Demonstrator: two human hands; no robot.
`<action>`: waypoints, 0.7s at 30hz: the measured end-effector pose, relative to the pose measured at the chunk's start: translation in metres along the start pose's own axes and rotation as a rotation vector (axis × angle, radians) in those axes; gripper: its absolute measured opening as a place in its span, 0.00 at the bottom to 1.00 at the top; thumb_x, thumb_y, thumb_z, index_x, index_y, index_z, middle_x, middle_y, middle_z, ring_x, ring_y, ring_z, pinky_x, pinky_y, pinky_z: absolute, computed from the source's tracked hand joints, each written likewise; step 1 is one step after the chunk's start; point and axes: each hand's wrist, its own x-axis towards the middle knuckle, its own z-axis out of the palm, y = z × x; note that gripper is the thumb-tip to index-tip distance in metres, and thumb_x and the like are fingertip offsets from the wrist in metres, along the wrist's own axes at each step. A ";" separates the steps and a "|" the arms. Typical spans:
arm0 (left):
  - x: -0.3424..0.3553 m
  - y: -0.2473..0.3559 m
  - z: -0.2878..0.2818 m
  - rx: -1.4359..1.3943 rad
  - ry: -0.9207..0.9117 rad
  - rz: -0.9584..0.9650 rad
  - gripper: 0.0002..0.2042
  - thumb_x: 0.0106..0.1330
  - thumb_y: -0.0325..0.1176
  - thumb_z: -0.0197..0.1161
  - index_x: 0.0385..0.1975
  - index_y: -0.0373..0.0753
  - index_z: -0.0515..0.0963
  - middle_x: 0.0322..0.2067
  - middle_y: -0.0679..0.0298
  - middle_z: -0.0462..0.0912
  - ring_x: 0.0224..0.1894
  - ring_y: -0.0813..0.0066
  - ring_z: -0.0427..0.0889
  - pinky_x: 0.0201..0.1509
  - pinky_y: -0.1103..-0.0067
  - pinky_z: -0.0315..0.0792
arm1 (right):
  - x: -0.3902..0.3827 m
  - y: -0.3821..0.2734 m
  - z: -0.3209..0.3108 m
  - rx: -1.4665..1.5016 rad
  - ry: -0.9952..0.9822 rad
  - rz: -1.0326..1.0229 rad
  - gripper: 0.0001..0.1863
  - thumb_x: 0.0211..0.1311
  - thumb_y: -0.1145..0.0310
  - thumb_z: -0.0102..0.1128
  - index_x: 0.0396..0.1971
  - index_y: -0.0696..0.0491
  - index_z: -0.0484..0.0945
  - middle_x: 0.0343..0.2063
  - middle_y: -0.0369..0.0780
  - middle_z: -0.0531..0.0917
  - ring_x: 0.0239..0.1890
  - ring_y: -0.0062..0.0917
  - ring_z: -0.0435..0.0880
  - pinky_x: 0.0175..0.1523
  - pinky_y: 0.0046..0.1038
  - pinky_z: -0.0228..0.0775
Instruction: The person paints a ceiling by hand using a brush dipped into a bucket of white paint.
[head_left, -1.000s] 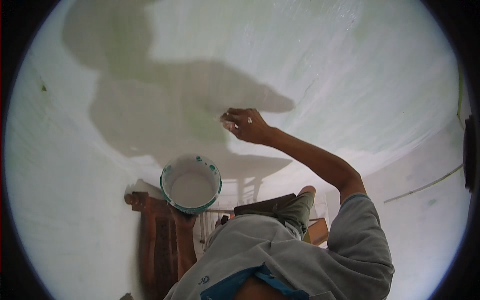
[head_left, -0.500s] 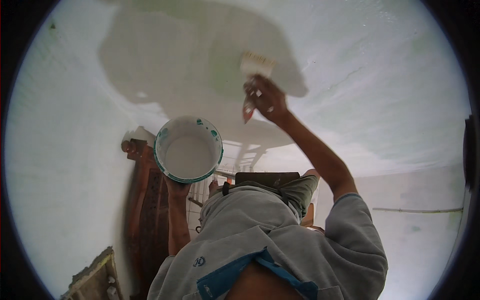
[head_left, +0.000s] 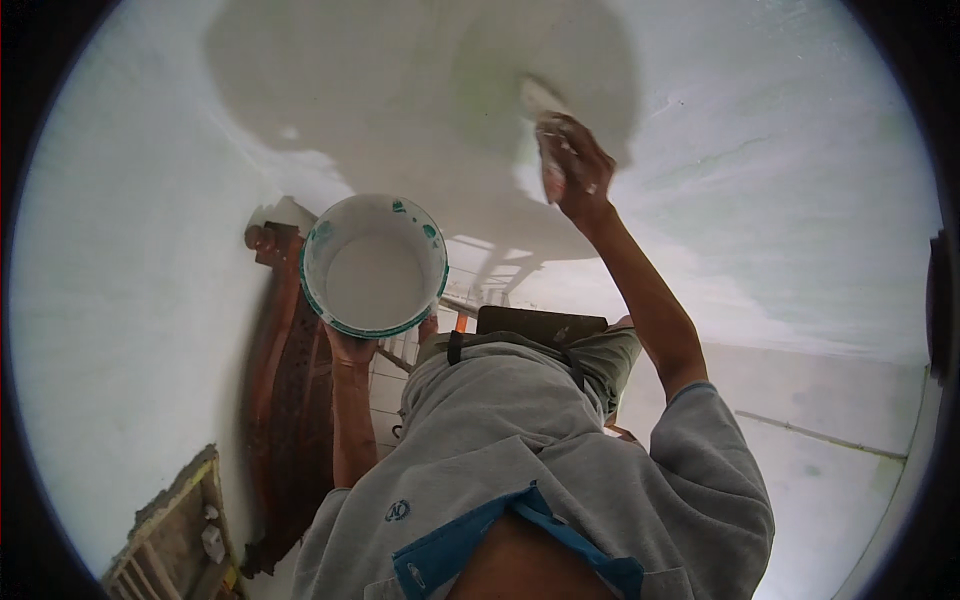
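My right hand (head_left: pixel 577 165) is raised against the pale wall (head_left: pixel 380 90) and grips a wide paintbrush (head_left: pixel 543 97), whose bristles press on the wall and look smeared by motion. White paint spots my fingers, and a reddish handle end shows below them. At left, my left hand (head_left: pixel 350 347) supports a round paint bucket (head_left: pixel 375 285) from underneath; most of its fingers are hidden behind the bucket. Inside is whitish paint, with green smears along the bucket's rim and inner wall.
Carved dark-wood furniture (head_left: pixel 290 390) stands along the left wall. A wall opening with rough edges (head_left: pixel 170 530) shows at the lower left. Close to my legs is a dark flat board (head_left: pixel 540 324). A thin conduit (head_left: pixel 820 436) runs along the right wall. My shadow covers part of the wall.
My right hand and the brush have moved up and to the right along the wall, with the brush now turned. The bucket sits slightly higher in view, still in my left hand.
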 end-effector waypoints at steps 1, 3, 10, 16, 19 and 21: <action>0.002 -0.001 0.002 -0.005 0.004 -0.002 0.31 0.62 0.56 0.48 0.59 0.41 0.61 0.58 0.58 0.65 0.58 0.58 0.66 0.60 0.61 0.65 | -0.003 -0.003 -0.003 -0.094 0.035 0.010 0.15 0.42 0.75 0.61 0.35 0.52 0.77 0.39 0.41 0.79 0.43 0.36 0.80 0.42 0.30 0.76; 0.003 -0.004 0.004 0.011 -0.019 0.006 0.30 0.63 0.55 0.48 0.58 0.40 0.62 0.57 0.58 0.67 0.57 0.58 0.67 0.59 0.61 0.66 | -0.022 -0.005 0.005 0.020 -0.011 0.046 0.15 0.42 0.76 0.61 0.35 0.52 0.77 0.39 0.40 0.79 0.42 0.36 0.80 0.41 0.30 0.76; 0.010 0.009 -0.026 0.003 -0.030 -0.052 0.30 0.63 0.55 0.49 0.57 0.40 0.63 0.55 0.58 0.68 0.56 0.58 0.69 0.57 0.62 0.68 | -0.088 0.015 0.102 0.032 -0.301 0.106 0.17 0.41 0.73 0.60 0.37 0.49 0.77 0.39 0.38 0.79 0.40 0.31 0.81 0.38 0.32 0.76; 0.008 0.008 -0.027 0.175 -0.064 0.048 0.30 0.63 0.56 0.47 0.58 0.40 0.62 0.56 0.58 0.68 0.55 0.58 0.70 0.57 0.63 0.69 | -0.010 -0.002 0.050 -0.018 -0.077 0.064 0.18 0.41 0.75 0.61 0.38 0.50 0.77 0.38 0.38 0.79 0.40 0.33 0.80 0.37 0.31 0.77; 0.010 0.009 -0.026 0.780 -0.244 0.280 0.30 0.64 0.55 0.46 0.58 0.40 0.62 0.56 0.58 0.68 0.56 0.58 0.69 0.57 0.63 0.69 | 0.018 -0.013 0.022 -0.067 0.189 -0.072 0.17 0.41 0.76 0.62 0.36 0.50 0.77 0.38 0.40 0.79 0.38 0.34 0.81 0.36 0.31 0.77; 0.012 0.009 -0.028 0.048 -0.128 0.028 0.29 0.64 0.55 0.46 0.59 0.41 0.61 0.56 0.58 0.68 0.57 0.58 0.68 0.58 0.62 0.67 | 0.006 -0.018 0.023 -0.020 0.146 -0.007 0.18 0.39 0.76 0.63 0.36 0.49 0.78 0.38 0.40 0.79 0.39 0.34 0.81 0.37 0.30 0.77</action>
